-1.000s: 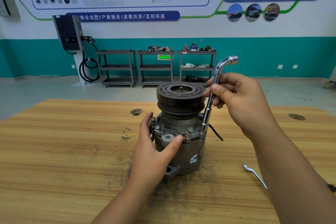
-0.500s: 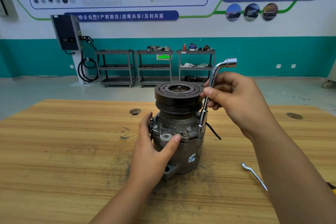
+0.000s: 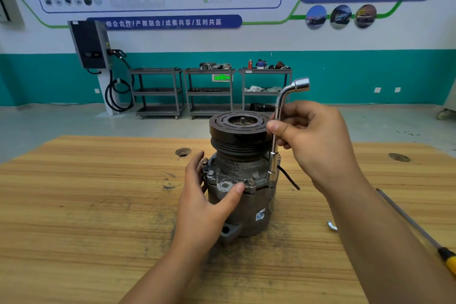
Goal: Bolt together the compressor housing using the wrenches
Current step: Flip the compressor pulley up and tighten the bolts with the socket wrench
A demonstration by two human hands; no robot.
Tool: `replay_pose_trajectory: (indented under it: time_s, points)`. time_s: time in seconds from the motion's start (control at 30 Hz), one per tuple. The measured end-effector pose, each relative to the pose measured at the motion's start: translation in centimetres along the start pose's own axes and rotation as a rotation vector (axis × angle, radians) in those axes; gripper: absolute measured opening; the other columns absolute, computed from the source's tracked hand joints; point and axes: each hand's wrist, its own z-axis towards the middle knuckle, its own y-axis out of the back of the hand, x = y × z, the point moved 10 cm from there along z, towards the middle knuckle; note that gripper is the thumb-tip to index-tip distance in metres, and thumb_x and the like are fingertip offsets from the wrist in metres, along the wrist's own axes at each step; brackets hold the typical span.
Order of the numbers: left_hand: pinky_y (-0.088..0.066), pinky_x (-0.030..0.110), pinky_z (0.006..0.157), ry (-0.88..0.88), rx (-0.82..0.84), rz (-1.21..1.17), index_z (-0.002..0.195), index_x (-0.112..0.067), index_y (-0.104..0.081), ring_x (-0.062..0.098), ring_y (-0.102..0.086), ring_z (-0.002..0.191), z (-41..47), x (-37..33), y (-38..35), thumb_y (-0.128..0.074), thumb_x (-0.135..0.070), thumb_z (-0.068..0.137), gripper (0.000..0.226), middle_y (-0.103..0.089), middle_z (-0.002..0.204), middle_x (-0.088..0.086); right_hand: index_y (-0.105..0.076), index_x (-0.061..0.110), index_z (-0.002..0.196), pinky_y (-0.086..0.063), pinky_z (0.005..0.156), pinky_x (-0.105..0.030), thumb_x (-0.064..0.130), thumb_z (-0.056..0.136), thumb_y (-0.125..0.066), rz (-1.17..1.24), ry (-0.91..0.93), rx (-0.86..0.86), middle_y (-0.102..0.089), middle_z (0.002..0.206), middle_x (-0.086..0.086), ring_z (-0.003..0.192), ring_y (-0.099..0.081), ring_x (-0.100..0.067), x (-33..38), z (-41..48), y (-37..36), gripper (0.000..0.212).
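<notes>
Compressor (image 3: 243,180) upright mid-table (image 3: 74,205), nearer far edge. Left hand (image 3: 204,205) wrapped around housing, thumb on flange. Right hand (image 3: 313,140) pinches L-wrench (image 3: 277,131) shaft, socket end down on right-side flange bolt.

Grey housing (image 3: 246,202), black pulley (image 3: 238,134), perhaps chrome wrench (image 3: 277,128).

The left hand (image 3: 204,207) grips the compressor (image 3: 243,180) mid-table (image 3: 86,205); the right hand (image 3: 318,145) holds the L-shaped wrench (image 3: 277,131) upright on a bolt.

Bare L hand (image 3: 206,207) & R hand (image 3: 320,145), bare forearms (image 3: 394,249), short nails.
</notes>
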Motion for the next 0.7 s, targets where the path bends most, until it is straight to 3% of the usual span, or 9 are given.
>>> replay_pose_trajectory:
  time_s: [0.13,0.2,0.3,0.37,0.43,0.53,0.7]
  points:
    - [-0.045,0.005,0.079,0.024,0.068,-0.134,0.124,-0.042,-0.045,-0.013,-0.055,0.105,1.2,0.3,0.7,-0.081,-0.045,0.052,0.08,-0.055,0.122,-0.02,-0.064,0.02,0.081,-0.047,0.052,-0.016,0.006,0.084,-0.065,0.184,-0.025,-0.056,-0.069,0.07,0.0,0.053,-0.058,-0.003,0.1,0.6,2.4,0.015]
    - [-0.049,0.013,0.086,0.053,0.147,-0.196,0.125,-0.038,-0.048,-0.005,-0.057,0.11,1.8,0.8,0.9,-0.081,-0.039,0.05,0.082,-0.057,0.126,-0.01,-0.064,0.023,0.082,-0.049,0.055,-0.015,0.005,0.087,-0.061,0.228,-0.012,-0.118,-0.071,0.069,0.004,0.057,-0.06,-0.003,0.1,1.0,4.6,0.019]
    - [-0.044,0.039,0.103,0.122,0.241,-0.331,0.133,-0.037,-0.044,0.018,-0.052,0.124,2.3,1.7,0.6,-0.084,-0.035,0.047,0.095,-0.052,0.137,0.004,-0.064,0.024,0.084,-0.049,0.056,-0.016,0.004,0.09,-0.057,0.136,-0.039,-0.113,-0.071,0.069,0.008,0.058,-0.059,-0.003,-1.1,1.4,5.7,0.022]
    - [-0.043,0.037,0.103,0.158,0.257,-0.445,0.137,-0.03,-0.042,0.021,-0.05,0.126,2.3,2.2,0.2,-0.085,-0.028,0.049,0.098,-0.05,0.139,0.006,-0.064,0.021,0.084,-0.048,0.055,-0.016,0.002,0.091,-0.054,0.136,-0.089,-0.053,-0.071,0.067,0.007,0.056,-0.058,-0.003,-2.2,1.5,4.9,0.023]
    - [-0.045,0.029,0.1,0.184,0.235,-0.541,0.136,-0.024,-0.043,0.019,-0.052,0.124,2.2,2.5,0.1,-0.076,-0.016,0.062,0.081,-0.051,0.139,0.006,-0.064,0.018,0.084,-0.049,0.054,-0.016,0.0,0.092,-0.053,0.169,-0.118,0.003,-0.071,0.066,0.005,0.054,-0.057,-0.004,-2.7,1.4,3.9,0.023]
    - [-0.036,0.037,0.109,0.219,0.206,-0.587,0.138,-0.021,-0.043,0.022,-0.051,0.125,2.0,3.1,0.0,-0.063,-0.013,0.07,0.072,-0.05,0.139,0.011,-0.064,0.017,0.084,-0.048,0.052,-0.015,-0.002,0.091,-0.052,0.174,-0.106,0.072,-0.071,0.066,0.004,0.053,-0.056,-0.003,-2.5,1.2,2.4,0.024]
    - [-0.033,0.042,0.111,0.241,0.174,-0.555,0.133,-0.029,-0.049,0.023,-0.051,0.125,1.8,3.5,0.2,-0.067,-0.02,0.067,0.069,-0.051,0.138,0.008,-0.064,0.019,0.084,-0.048,0.052,-0.016,0.001,0.089,-0.058,0.112,-0.059,0.089,-0.07,0.07,0.0,0.054,-0.055,-0.004,-1.9,1.1,1.7,0.02]
